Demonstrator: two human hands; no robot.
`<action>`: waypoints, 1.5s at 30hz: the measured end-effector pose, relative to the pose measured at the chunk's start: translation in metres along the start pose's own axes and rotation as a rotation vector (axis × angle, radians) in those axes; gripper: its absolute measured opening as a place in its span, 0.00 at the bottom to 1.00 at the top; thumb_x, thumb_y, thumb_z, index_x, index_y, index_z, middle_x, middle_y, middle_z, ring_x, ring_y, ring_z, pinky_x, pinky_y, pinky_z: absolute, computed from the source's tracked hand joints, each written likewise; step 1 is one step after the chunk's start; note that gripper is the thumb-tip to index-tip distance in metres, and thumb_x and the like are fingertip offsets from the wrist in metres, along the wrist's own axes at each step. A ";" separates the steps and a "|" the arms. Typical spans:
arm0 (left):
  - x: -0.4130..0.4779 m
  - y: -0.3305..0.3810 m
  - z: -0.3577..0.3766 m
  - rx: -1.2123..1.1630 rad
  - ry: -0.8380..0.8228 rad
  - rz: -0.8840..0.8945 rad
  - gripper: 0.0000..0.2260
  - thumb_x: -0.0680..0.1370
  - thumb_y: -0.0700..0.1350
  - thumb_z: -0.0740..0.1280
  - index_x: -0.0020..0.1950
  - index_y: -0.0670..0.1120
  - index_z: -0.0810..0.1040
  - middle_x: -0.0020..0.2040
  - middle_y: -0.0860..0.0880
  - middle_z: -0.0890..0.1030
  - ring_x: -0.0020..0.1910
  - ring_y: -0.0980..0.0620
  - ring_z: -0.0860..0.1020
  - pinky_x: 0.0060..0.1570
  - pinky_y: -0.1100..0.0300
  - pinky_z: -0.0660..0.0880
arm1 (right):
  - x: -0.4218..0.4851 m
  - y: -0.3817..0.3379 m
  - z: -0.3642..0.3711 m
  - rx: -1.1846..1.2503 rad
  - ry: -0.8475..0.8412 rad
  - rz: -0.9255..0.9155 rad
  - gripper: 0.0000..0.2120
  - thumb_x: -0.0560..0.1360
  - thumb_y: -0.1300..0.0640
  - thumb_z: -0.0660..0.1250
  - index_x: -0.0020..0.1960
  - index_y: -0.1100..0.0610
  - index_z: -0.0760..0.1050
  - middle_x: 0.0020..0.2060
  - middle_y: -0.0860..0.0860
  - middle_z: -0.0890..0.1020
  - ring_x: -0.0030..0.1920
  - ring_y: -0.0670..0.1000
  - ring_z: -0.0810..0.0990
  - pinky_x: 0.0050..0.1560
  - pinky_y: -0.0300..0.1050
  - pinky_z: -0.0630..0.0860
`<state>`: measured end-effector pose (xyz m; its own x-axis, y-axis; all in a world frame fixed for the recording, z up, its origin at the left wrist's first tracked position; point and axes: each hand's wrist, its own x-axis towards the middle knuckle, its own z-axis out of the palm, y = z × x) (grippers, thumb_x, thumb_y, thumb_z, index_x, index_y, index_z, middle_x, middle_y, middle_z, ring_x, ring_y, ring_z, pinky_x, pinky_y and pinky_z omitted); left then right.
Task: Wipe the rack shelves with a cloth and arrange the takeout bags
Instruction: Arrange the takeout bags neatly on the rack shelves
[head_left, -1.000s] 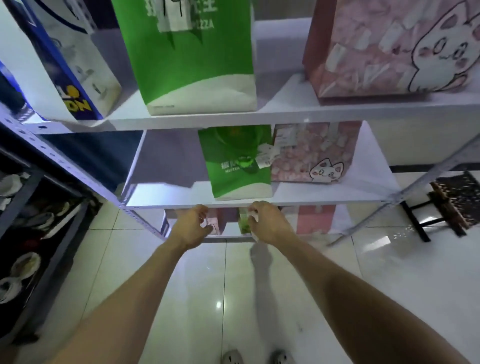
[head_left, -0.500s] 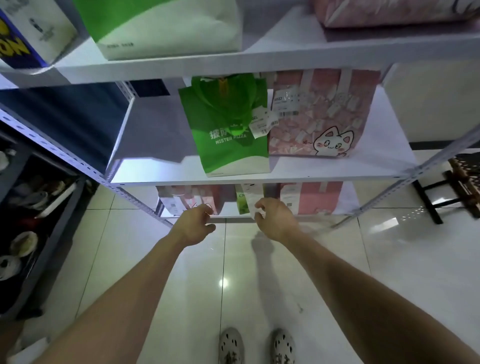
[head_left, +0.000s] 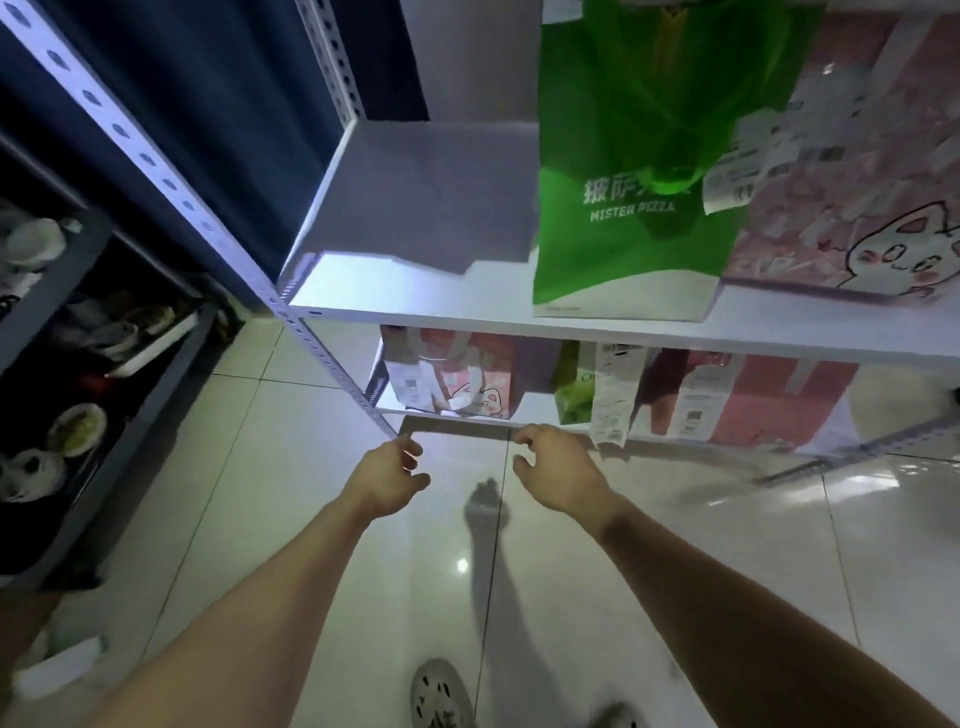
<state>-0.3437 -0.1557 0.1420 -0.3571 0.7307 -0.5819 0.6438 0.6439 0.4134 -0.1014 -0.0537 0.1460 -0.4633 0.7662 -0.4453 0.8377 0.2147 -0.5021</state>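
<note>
Reaching low, left hand (head_left: 387, 480) and right hand (head_left: 558, 475) are loosely curled, holding nothing (no cloth in view). Grip the takeout bags (head_left: 467, 379) on the bottom shelf (head_left: 535, 410) by their sides, kept upright.

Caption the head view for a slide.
Empty left hand and right hand hover before the lowest shelf of a rack holding a green pizza bag and pink cat bag.

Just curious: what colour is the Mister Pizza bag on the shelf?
The bag is green with a white bottom band; the head view shows it.
</note>
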 end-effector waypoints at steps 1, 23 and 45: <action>0.013 -0.010 0.003 -0.005 0.007 0.003 0.20 0.79 0.47 0.75 0.71 0.48 0.78 0.61 0.48 0.84 0.58 0.46 0.82 0.58 0.56 0.78 | 0.014 -0.001 0.010 -0.011 0.008 -0.002 0.17 0.82 0.51 0.67 0.70 0.53 0.78 0.67 0.52 0.81 0.64 0.54 0.80 0.67 0.46 0.75; 0.156 0.182 0.211 0.245 -0.192 0.707 0.10 0.81 0.49 0.75 0.62 0.51 0.82 0.53 0.53 0.88 0.44 0.57 0.84 0.46 0.63 0.81 | 0.041 0.306 0.022 0.123 0.521 0.221 0.07 0.81 0.55 0.67 0.45 0.54 0.79 0.40 0.50 0.84 0.42 0.54 0.83 0.40 0.43 0.73; 0.174 0.248 0.277 -0.011 0.014 0.650 0.32 0.76 0.52 0.78 0.77 0.48 0.70 0.66 0.54 0.81 0.62 0.52 0.82 0.61 0.56 0.78 | 0.067 0.412 -0.013 0.290 1.127 0.304 0.27 0.68 0.50 0.79 0.59 0.55 0.68 0.55 0.52 0.72 0.54 0.56 0.74 0.55 0.58 0.80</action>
<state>-0.0587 0.0683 -0.0507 0.0942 0.9750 -0.2012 0.7249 0.0713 0.6851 0.2165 0.0940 -0.0813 0.3764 0.8919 0.2508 0.7055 -0.1005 -0.7015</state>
